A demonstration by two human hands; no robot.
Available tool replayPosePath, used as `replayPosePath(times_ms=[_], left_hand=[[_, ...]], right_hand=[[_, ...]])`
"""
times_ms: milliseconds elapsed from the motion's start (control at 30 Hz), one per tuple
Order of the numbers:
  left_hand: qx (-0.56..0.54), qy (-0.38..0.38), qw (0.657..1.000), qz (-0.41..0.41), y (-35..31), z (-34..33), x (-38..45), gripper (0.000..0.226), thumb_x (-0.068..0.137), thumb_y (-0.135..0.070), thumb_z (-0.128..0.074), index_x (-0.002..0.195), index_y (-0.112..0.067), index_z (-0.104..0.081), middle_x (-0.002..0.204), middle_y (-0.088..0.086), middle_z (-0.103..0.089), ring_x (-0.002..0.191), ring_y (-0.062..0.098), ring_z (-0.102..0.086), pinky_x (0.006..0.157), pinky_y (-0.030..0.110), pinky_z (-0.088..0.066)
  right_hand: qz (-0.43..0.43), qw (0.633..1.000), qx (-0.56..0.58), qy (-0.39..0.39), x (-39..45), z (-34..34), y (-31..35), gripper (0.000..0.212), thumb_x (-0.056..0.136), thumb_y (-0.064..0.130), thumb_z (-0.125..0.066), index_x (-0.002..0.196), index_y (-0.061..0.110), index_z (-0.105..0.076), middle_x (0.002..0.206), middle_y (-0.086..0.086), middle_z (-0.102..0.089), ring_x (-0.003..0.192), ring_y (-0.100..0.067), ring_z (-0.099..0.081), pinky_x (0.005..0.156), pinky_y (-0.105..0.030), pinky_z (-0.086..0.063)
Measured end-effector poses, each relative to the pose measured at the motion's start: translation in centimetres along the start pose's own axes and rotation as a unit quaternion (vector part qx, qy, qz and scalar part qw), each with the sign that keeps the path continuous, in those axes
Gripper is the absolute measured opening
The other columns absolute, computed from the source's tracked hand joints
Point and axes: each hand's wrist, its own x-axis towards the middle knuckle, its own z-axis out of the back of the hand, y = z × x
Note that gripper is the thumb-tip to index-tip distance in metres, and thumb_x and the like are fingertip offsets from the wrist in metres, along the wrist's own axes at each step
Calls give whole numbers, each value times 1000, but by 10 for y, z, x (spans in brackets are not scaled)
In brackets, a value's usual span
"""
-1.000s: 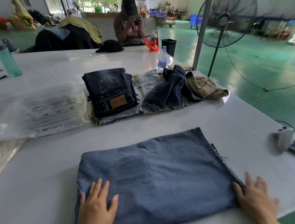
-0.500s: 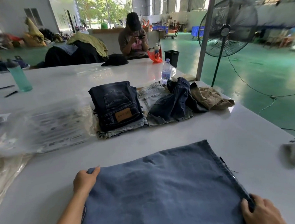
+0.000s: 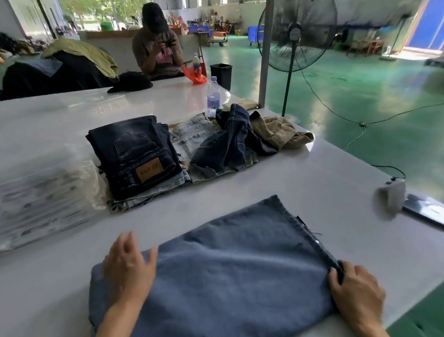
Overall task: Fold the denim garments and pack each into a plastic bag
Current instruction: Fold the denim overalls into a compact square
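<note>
Denim in a faded mid-blue, the folded garment (image 3: 229,271) lies flat on the near part of the white table (image 3: 323,187), a stitched seam along its right edge. Left hand (image 3: 127,266) rests flat on its far-left corner, fingers straight. Right hand (image 3: 358,290) pinches the near-right seam corner, fingers curled. Farther off sit stacked dark jeans (image 3: 134,154) and clear plastic bags (image 3: 32,199).

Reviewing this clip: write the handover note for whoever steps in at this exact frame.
Left hand: flat on the blue denim garment, pressing its far left corner.
Right hand: pinching the garment's right seam edge.
Done: garment folded flat on the white table; dark folded jeans stacked behind.
Left: finish this fold, bag it from the plastic bags; unfolded pile still waits.
</note>
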Motion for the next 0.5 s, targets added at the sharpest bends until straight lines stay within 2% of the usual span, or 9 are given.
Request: replayPosePath(times_ms=[67,100,133,167,200,267,333,400,500], left_hand=[[-27,139,986,-85,-37,-3,-32,97,81,-78,-16,137,-4,-46,144,19,-43,132,38,-41,103,56,-35],[-6,218,970,-108,-48,-9,-49,110,68,-87,5,148,-19,-28,157,7,-20,145,27,-19,113,52,-18],[28,276,952,-131,-53,-17,-67,112,57,-90,14,151,-34,-11,160,-3,2,147,18,1,116,50,-3],[60,308,938,-149,-56,-23,-84,107,53,-90,13,148,-43,-2,157,-7,17,145,14,15,115,52,4],[82,317,931,-161,-57,-27,-97,100,55,-88,8,147,-47,-3,155,-5,21,143,15,20,113,56,2],[106,275,941,-167,-57,-27,-107,89,63,-84,-3,145,-50,-13,156,0,16,140,14,18,111,61,-10],[116,298,936,-150,-54,-32,-105,86,65,-86,-4,144,-53,3,148,-4,35,135,16,36,113,57,2],[117,322,930,-129,-57,-37,-101,80,74,-85,-15,143,-53,9,142,-9,43,133,16,40,112,55,11],[93,308,938,-125,-72,-44,-95,74,81,-78,-24,146,-51,1,146,-12,38,140,16,31,113,55,12]], right_hand=[[4,999,-39,13,3,0,0,40,93,47,-48,110,14,-63,105,-14,-63,99,-32,-58,82,-37,-47],[-9,999,-39,30,5,1,1,47,93,54,-42,105,13,-61,104,-13,-64,98,-31,-59,82,-36,-48],[-28,998,-29,49,10,2,1,54,91,61,-39,102,12,-59,105,-13,-64,99,-31,-60,81,-36,-48],[-51,996,-13,77,14,4,1,59,88,66,-39,101,11,-59,107,-13,-65,100,-31,-61,81,-35,-48],[-57,991,-15,116,17,6,1,61,86,68,-42,102,12,-59,109,-12,-65,102,-30,-62,80,-34,-47],[-32,982,-30,185,25,11,0,53,87,65,-48,96,14,-59,109,-9,-66,102,-27,-62,75,-32,-44],[-1,979,16,203,32,16,1,37,89,52,-56,77,17,-53,102,-12,-67,97,-29,-62,68,-30,-40],[16,984,92,153,40,22,4,37,88,41,-63,64,18,-46,91,-15,-67,89,-33,-62,62,-31,-35],[-8,984,167,61,50,32,7,38,85,37,-67,60,17,-47,79,-18,-66,80,-36,-61,59,-33,-34]])
